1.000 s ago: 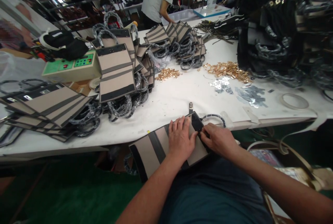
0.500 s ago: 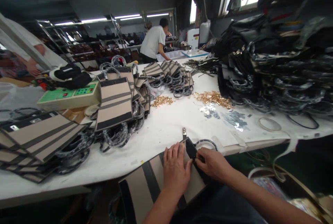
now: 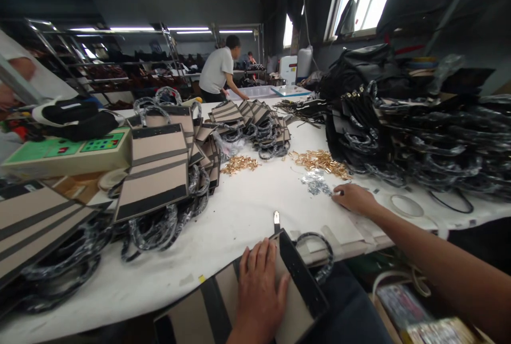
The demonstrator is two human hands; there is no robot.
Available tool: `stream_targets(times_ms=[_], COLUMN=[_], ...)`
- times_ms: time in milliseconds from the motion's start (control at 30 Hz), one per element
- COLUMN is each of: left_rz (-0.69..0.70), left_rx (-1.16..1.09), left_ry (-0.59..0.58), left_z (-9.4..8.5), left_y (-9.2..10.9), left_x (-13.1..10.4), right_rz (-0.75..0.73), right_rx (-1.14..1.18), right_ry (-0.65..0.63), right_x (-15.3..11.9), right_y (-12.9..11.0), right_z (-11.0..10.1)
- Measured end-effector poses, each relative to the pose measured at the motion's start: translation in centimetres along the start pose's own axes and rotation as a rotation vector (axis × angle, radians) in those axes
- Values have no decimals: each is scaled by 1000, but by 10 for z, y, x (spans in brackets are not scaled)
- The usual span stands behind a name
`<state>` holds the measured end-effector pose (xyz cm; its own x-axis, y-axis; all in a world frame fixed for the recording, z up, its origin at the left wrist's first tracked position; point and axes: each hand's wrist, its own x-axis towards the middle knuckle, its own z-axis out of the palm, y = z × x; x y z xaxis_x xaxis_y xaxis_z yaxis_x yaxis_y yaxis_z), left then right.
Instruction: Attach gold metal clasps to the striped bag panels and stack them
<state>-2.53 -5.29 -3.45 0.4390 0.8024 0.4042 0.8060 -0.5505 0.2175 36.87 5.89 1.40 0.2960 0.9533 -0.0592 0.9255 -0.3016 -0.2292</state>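
Observation:
My left hand [image 3: 261, 291] lies flat with fingers stretched over a beige and black striped bag panel [image 3: 297, 301], which rests partly on the table edge and over my lap. At the panel's far corner a strap tab with a metal fitting [image 3: 277, 220] sticks out. A plastic-wrapped handle [image 3: 329, 251] curves from its right side. Farther forward, my right hand [image 3: 353, 199] reaches down at the small flat silver metal pieces [image 3: 315, 181], fingertips bunched together. Whatever is between those fingertips is too small to make out.
Gold-coloured fittings lie in a right pile [image 3: 319, 162] and a left pile [image 3: 240, 164]. Striped panels [image 3: 154, 165] are stacked at left beside a green-topped machine [image 3: 67, 152]. Black bags [image 3: 423, 141] are heaped at right, near a tape ring [image 3: 406, 205]. A person [image 3: 217, 72] leans over a far table.
My right hand has left the panel's black edge and moved forward and right to the silver pieces. My left hand stays flat on the panel. The view has shifted slightly.

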Motion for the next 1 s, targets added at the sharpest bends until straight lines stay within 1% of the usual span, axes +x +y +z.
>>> stream_targets(times_ms=[67,133,300,500,567,667,767,833,933,1000], left_rz=[-5,-16,-24,-15,-22,-40,-56,-65,-79,-82], left_rx=[-6,-14,-25,-40,-46,-61,-79,-87,-98,-104], left_ry=[1,7,8,4,-10,-64,-114,-131,-144,-151], left_z=[0,0,0,-1,-2,-5,-8,-10,-13,-15], left_y=[1,2,3,3,3,6,8,10,12,13], left_x=[1,3,5,5,5,3,2,2,2,2], right_rz=[-12,-42,-97,-68,-58,-42,-23,-5,3,-20], right_rx=[-34,-51,-47,12,46,87,179,323,612,787], right_ry=[-27,-60,-123,-109,-103,-104,-150,-197,-297,-419], right_x=[5,3,-3,-5,-7,-15,-36,-57,-98,-122], right_y=[13,21,34,32,29,23,6,-16,-66,-103], right_z=[2,3,1,-1,-6,-17,-30,-35,-32,-21])
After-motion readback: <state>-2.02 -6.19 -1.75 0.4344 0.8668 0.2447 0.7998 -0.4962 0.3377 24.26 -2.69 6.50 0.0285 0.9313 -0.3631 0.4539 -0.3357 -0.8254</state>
